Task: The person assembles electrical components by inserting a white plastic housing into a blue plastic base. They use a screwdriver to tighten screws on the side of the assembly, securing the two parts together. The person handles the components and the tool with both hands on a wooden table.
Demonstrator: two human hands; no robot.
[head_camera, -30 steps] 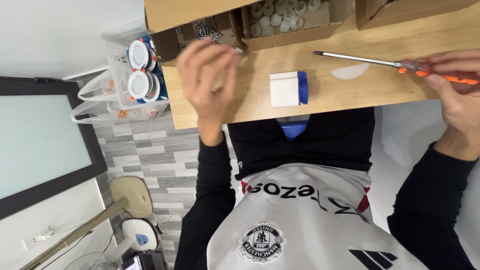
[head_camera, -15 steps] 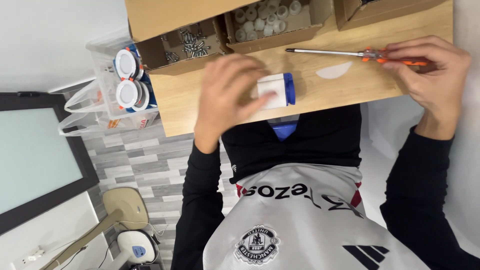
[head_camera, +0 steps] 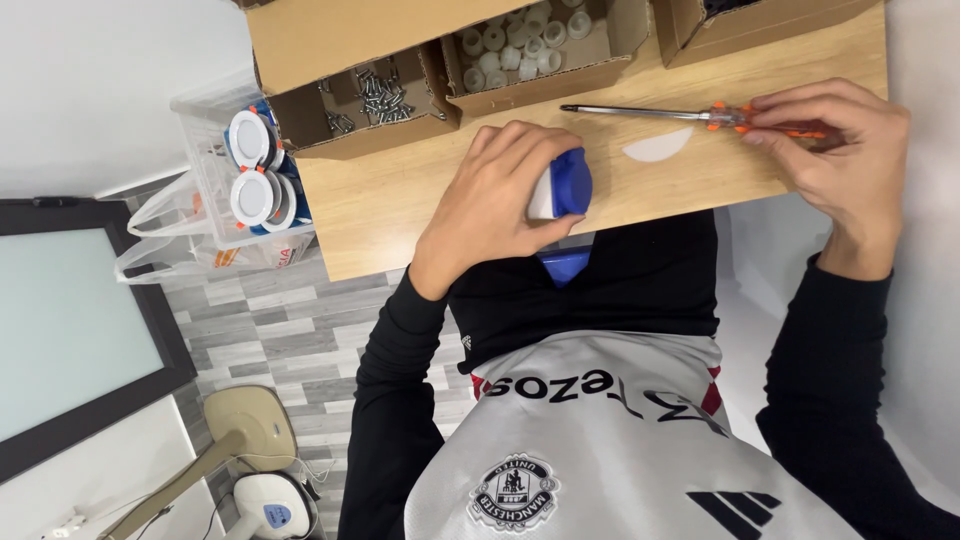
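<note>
While the left hand [head_camera: 495,205] is closing its fingers around a small white-and-blue fitting [head_camera: 562,185] near the front edge of the wooden bench [head_camera: 400,205], the right hand [head_camera: 835,150] is pinching the orange handle of a screwdriver [head_camera: 700,115] that is lying flat, its tip pointing toward the cardboard box of screws [head_camera: 375,100]. This looks like the pick-up step, both pieces gripped but not yet brought together. Lifting the driver and lining its tip with the fitting is what the next move seems to require. A thin white disc [head_camera: 657,147] is lying between the hands.
</note>
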